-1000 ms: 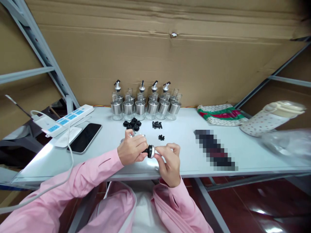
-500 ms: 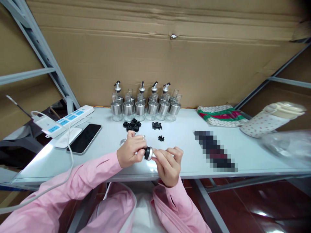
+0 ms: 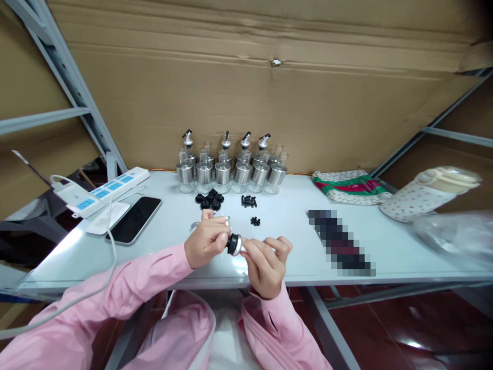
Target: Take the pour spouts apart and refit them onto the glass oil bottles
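Observation:
Both of my hands meet over the front edge of the white table [image 3: 292, 257]. My left hand [image 3: 206, 240] is closed, its fingertips pinching the black end of a small pourer cap [image 3: 234, 243] with a silver collar. My right hand [image 3: 265, 263] is closed round the silver end of the same cap. Behind my left hand lie loose silver parts [image 3: 194, 225]. Farther back sit a cluster of black rubber stoppers [image 3: 210, 199], a pile of small black pieces [image 3: 248, 201] and a smaller pile [image 3: 254, 221]. Several glass bottles with steel bases [image 3: 231, 167] stand in rows by the cardboard wall.
A white and blue power strip [image 3: 102, 190], a white charger [image 3: 106, 218] and a black phone [image 3: 134, 219] lie at the left. A folded patterned cloth [image 3: 348, 186], a dotted flask [image 3: 427, 195] and a clear plastic bag [image 3: 458, 231] are at the right.
My right hand has shifted slightly toward me and the cap has tilted a little between my fingers. The view has dropped a touch.

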### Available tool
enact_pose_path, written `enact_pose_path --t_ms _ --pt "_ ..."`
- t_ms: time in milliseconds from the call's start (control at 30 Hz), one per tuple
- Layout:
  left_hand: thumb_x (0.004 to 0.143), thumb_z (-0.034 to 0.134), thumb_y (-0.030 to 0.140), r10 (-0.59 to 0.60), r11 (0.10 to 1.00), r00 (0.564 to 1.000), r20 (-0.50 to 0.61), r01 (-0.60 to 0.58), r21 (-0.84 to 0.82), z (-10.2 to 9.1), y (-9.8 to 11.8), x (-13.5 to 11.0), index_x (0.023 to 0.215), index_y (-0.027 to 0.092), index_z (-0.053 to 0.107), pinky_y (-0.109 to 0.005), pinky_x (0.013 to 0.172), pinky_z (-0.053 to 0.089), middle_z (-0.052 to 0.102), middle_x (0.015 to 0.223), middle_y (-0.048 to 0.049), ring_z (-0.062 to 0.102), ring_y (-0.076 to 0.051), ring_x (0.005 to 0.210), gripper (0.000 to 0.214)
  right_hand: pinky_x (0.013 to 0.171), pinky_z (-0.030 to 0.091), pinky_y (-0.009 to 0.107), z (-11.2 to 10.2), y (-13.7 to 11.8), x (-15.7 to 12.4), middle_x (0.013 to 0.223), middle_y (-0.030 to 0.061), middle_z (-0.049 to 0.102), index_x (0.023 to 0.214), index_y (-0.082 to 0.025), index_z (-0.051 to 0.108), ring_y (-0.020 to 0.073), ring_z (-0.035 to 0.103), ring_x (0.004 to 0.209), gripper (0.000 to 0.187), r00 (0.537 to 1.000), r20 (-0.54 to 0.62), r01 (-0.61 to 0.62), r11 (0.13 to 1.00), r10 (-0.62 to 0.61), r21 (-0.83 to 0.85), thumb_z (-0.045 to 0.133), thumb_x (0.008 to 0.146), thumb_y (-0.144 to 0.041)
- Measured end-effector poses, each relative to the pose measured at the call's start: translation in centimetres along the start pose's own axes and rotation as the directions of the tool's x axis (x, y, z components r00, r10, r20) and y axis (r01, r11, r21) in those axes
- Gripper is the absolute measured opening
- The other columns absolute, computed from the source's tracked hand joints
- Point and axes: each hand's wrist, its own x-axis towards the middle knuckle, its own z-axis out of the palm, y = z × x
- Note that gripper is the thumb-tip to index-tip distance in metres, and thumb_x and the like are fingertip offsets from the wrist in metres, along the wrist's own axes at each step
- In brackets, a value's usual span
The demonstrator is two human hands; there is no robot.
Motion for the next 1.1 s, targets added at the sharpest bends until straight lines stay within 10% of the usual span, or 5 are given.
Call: enact_pose_path --t_ms 233,333,433,633,1100 --pt "0.094 0.014 0.039 0.071 0.996 0.994 -0.089 -0.066 0.056 0.1 -0.7 -0.4 0.054 0.017 0.038 -0.037 0.07 0.023 0.041 0.047 0.0021 0.037 -0.013 0.054 0.051 0.075 0.031 0.035 -0.1 0.0 0.1 0.074 0.0033 0.066 0.093 -0.02 0.061 0.0169 0.047 0.075 0.012 0.999 0.053 -0.008 1.0 0.007 0.011 0.049 0.089 -0.022" --pt "0.094 0.007 0.039 -0.123 0.99 0.972 -0.202 0.136 0.05 -1.1 -2.2 -0.1 0.06 0.019 0.043 -0.037 0.071 0.029 0.049 0.056 -0.0003 0.042 -0.015 0.059 0.053 0.073 0.034 0.035 -0.3 0.7 -0.3 0.075 0.0035 0.061 0.091 -0.021 0.058 0.0172 0.049 0.073 0.014 0.993 -0.029 -0.113 0.991 0.115 0.072 0.045 0.089 -0.018" --pt "0.093 0.01 0.038 -0.351 0.902 0.856 -0.379 0.418 0.11 -2.9 -5.1 0.5 0.067 0.02 0.044 -0.036 0.072 0.032 0.051 0.064 -0.0014 0.046 -0.017 0.066 0.046 0.07 0.038 0.034 -0.4 1.7 -0.9 0.079 0.0049 0.057 0.094 -0.021 0.056 0.0183 0.05 0.076 0.014 0.91 -0.159 -0.365 0.921 0.384 0.135 0.043 0.089 -0.017" --pt "0.086 0.043 0.035 -0.459 0.782 0.838 -0.296 0.539 0.312 -3.9 -10.7 0.4 0.09 0.018 0.049 -0.038 0.084 0.027 0.058 0.085 -0.0025 0.053 -0.019 0.083 0.019 0.071 0.041 0.033 -0.1 2.0 -1.2 0.082 0.0051 0.057 0.093 -0.019 0.056 0.0181 0.052 0.08 0.011 0.863 -0.056 -0.482 0.852 0.502 0.205 0.047 0.088 -0.019" --pt "0.093 0.029 0.021 -0.505 0.734 0.862 -0.048 0.458 0.501 -2.5 -13.1 -0.5 0.124 0.022 0.048 -0.044 0.085 0.026 0.056 0.111 -0.0104 0.048 -0.026 0.106 0.036 0.072 0.041 0.033 -0.1 1.9 -1.2 0.083 0.0048 0.058 0.094 -0.019 0.057 0.0178 0.052 0.081 0.012 0.861 -0.029 -0.49 0.844 0.508 0.218 0.047 0.088 -0.019"
